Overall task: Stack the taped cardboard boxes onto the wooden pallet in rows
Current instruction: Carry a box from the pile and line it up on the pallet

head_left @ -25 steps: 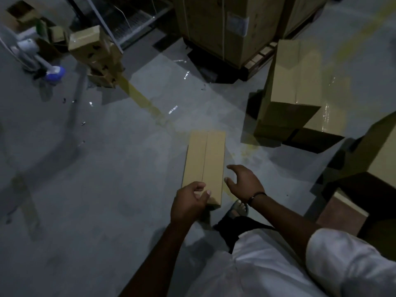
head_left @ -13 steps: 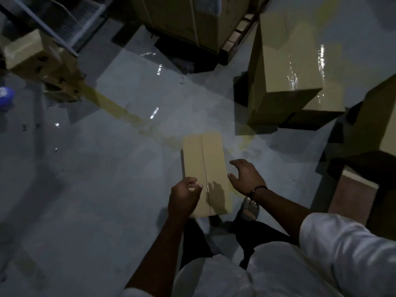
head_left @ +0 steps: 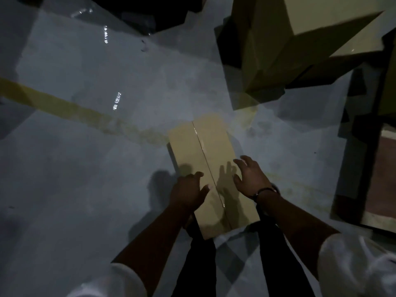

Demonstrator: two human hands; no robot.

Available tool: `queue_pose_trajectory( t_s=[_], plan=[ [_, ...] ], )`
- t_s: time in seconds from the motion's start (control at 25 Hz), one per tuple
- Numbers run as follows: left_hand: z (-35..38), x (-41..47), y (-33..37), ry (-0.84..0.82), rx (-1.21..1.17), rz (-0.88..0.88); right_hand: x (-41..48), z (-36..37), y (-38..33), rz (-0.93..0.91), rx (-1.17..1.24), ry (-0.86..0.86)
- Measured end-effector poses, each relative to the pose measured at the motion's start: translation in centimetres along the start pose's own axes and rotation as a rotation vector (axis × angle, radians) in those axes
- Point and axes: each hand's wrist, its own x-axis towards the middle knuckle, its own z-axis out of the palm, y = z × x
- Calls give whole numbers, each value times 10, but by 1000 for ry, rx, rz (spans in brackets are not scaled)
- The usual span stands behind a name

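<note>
Grey floor (head_left: 85, 200) crossed by a yellow line (head_left: 64, 108). The box (head_left: 203, 146) lies flat on it, near the stacked boxes (head_left: 278, 50). The right hand (head_left: 250, 179) is spread wide above its right edge. The left hand (head_left: 188, 191) covers its left edge, and I cannot tell its grip.

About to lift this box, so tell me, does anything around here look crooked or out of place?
Yes. The stacked boxes at upper right sit askew, the top one twisted over those beneath. The taped box lies alone on the floor, at the faded yellow line. No spill or damage shows.
</note>
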Motion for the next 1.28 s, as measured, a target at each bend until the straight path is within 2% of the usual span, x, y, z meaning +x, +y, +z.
queue_pose_trajectory(
  t_s=[0.08,0.24,0.4,0.56,0.76,0.88,1.08,1.28],
  plan=[
    [34,48,-29,-10,102,-3,40,34,16,-35,-95,4],
    [106,110,-75,59,155,-96,93,96,48,-67,-258,-17],
    [155,114,-93,151,48,-54,108,127,64,-191,-142,25],
    [153,116,-88,204,21,-56,110,126,61,-218,-100,52],
    [113,96,-44,278,22,-20,84,84,42,-91,-99,177],
    [76,72,-2,269,-5,-6,45,37,32,-12,-85,265],
    [18,20,68,285,66,208,-38,-42,32,143,-56,427],
    [-8,-34,183,141,136,332,-128,-106,74,314,-5,582]
  ],
)
